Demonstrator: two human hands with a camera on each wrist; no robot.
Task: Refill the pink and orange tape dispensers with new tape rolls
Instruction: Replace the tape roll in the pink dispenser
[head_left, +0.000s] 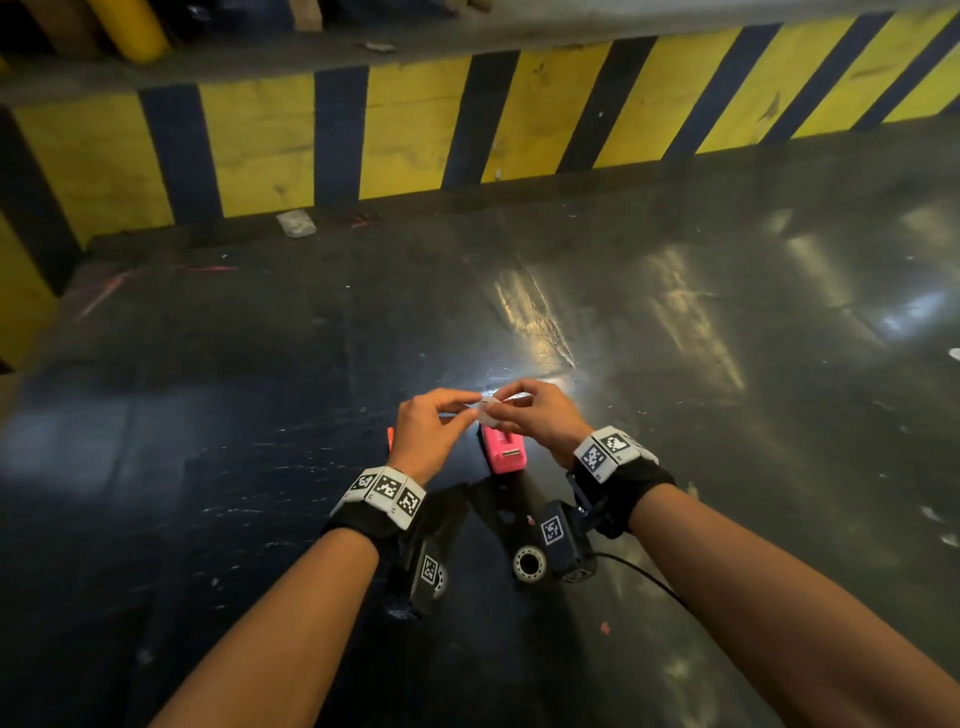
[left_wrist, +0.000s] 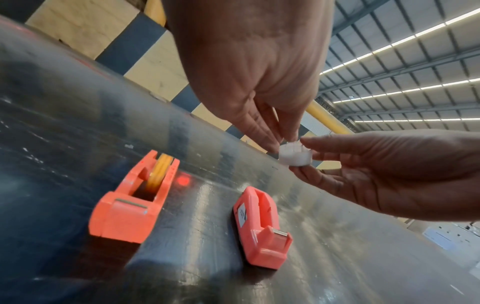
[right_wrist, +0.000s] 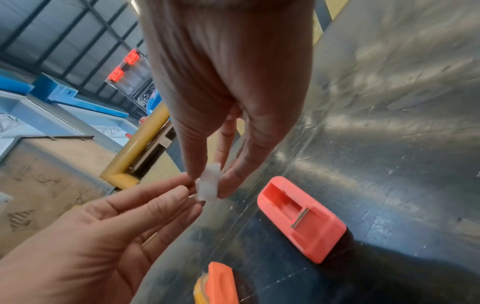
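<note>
Both hands meet above the dark surface and hold a small white plastic tape hub (head_left: 487, 411) (left_wrist: 296, 156) (right_wrist: 208, 185). My right hand (head_left: 496, 410) (left_wrist: 302, 154) (right_wrist: 207, 181) pinches it between thumb and fingers. From the other side, the fingertips of my left hand (head_left: 474, 413) (left_wrist: 283, 145) (right_wrist: 193, 194) pinch it too. The pink dispenser (head_left: 504, 452) (left_wrist: 262, 228) (right_wrist: 301, 218) lies below the hands with an empty bay. To its left the orange dispenser (left_wrist: 127, 205) (right_wrist: 221, 283) holds a yellowish roll; in the head view only its orange edge (head_left: 389, 439) shows past my left hand.
A tape roll (head_left: 530, 564) lies flat on the surface near my right wrist, beside a thin black cable (head_left: 644, 574). A yellow-and-dark striped kerb (head_left: 415, 124) runs along the far side, with a paper scrap (head_left: 296, 222) at its foot.
</note>
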